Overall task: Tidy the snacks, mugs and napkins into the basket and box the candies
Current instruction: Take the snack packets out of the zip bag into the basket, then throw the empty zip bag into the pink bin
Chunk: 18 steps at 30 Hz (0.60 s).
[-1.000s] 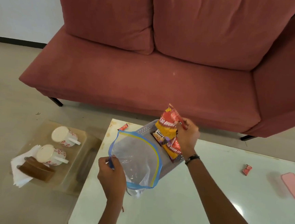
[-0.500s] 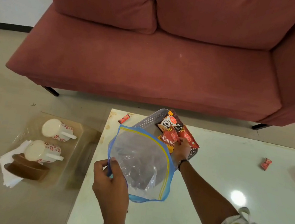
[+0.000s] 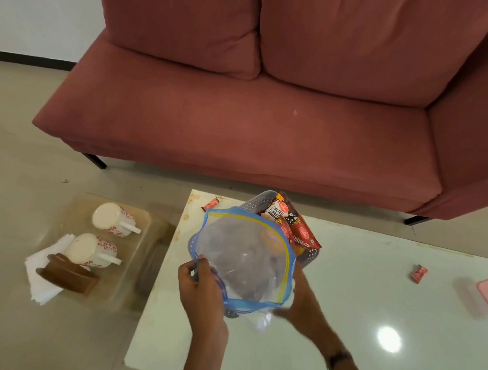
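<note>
In the head view, at lower centre of the frame, the left hand (image 3: 198, 284) pinched the near-left rim of a clear zip bag (image 3: 245, 261) with a blue and yellow seal, its grip closed on the plastic. The right hand (image 3: 300, 305) was blurred against the bag's right edge; whether its grip held the bag I cannot tell. Behind the bag, the grey basket (image 3: 260, 201) on the white bench (image 3: 374, 299) held snack packets (image 3: 290, 218). Two mugs (image 3: 109, 232) and napkins (image 3: 39, 279) lay at left on a lower glass table. One candy (image 3: 419, 273) lay at right.
</note>
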Each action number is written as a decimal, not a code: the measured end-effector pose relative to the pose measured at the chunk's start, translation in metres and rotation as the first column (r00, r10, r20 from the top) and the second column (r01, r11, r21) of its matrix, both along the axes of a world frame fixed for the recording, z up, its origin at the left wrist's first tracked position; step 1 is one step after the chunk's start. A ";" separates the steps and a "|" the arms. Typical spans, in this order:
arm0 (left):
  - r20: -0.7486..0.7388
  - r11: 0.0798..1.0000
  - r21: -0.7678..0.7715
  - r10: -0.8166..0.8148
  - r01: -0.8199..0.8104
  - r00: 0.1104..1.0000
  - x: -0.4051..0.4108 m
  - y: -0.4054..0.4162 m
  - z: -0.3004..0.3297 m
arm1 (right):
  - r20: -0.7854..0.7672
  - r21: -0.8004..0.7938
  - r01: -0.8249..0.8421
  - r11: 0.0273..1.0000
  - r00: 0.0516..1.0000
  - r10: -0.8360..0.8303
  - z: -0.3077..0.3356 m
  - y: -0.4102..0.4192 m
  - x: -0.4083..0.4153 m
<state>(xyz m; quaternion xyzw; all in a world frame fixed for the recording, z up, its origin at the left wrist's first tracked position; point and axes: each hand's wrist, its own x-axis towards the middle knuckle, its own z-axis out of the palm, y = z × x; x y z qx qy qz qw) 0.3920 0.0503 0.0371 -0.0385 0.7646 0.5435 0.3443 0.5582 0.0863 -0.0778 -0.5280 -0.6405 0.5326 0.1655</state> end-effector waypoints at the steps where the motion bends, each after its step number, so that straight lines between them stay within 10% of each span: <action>1: 0.015 1.000 0.019 0.009 -0.009 1.000 0.002 0.000 0.007 | -0.040 -0.017 -0.064 0.998 0.997 0.063 0.016 -0.023 0.001; 7: 0.030 0.988 0.135 -0.083 0.078 0.996 0.022 -0.009 0.047 | -0.153 -0.119 0.173 0.978 0.970 -0.191 0.087 -0.070 -0.023; 11: 0.102 0.939 0.310 -0.188 0.148 0.977 0.021 -0.019 0.073 | -0.216 0.151 0.530 0.834 0.841 -0.496 0.121 -0.071 -0.010; 18: -0.285 0.851 0.281 -0.368 0.444 0.885 0.001 -0.067 0.071 | -0.446 0.047 0.565 0.824 0.750 -0.489 0.175 -0.071 0.042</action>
